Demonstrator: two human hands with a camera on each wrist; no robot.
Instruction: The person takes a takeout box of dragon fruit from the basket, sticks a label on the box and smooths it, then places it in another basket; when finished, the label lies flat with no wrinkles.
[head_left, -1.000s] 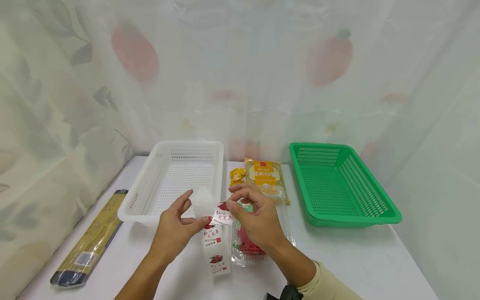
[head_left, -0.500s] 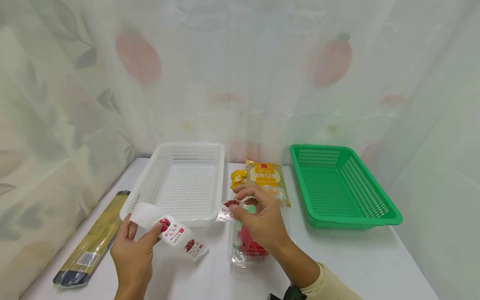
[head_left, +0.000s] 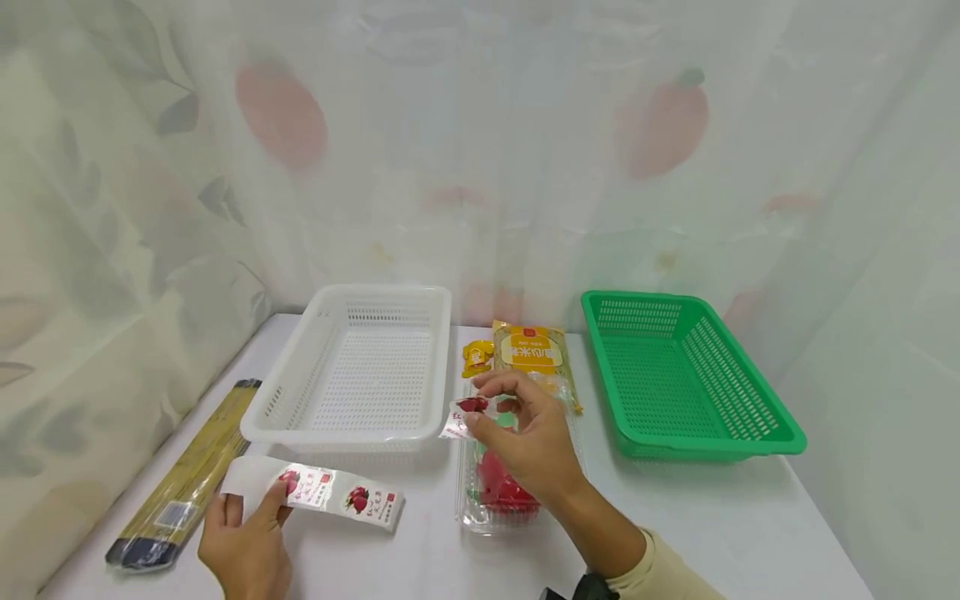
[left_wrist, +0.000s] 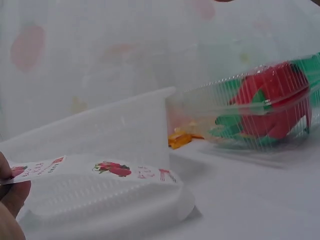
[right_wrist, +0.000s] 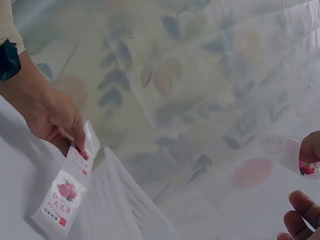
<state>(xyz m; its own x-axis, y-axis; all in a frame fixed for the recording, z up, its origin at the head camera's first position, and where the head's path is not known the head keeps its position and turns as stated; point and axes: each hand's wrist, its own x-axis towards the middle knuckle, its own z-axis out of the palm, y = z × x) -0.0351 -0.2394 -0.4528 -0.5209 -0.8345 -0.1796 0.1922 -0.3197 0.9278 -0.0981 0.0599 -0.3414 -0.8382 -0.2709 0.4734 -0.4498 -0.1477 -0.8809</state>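
Landmark: the clear box (head_left: 487, 523), which is lying on the white table (head_left: 705, 533) and containing a red fruit (head_left: 495, 479) with green parts.

Nearest: a beige sleeve (head_left: 670, 573) is showing to the right of the box, with black gear (head_left: 592, 587) sitting at its cuff. The left hand (head_left: 247, 546) is pinching one end of a label strip (head_left: 345, 496) well to the left of the box, thumb pressing on top, fingers curling beneath. The strip is extending toward the box, prints facing up, its free end stopping short of it. Farther left of the box, a long packet (head_left: 183, 492) with dark ends is lying slantwise.

Next: the right hand (head_left: 536, 442) is hovering above the box, fingers bending, thumb and forefinger tips nearly meeting. They are holding a single label (head_left: 458, 422) by one end; exact forefinger contact I cannot tell. The label is projecting past the box's left edge.

Beyond the box: a white basket (head_left: 337, 438) is standing to its left, a green basket (head_left: 712, 443) to its right. An orange packet (head_left: 477, 358) and a yellow packet (head_left: 531, 354) are lying side by side past its far end.

Farthest: a printed curtain (head_left: 480, 233) is hanging behind the box.
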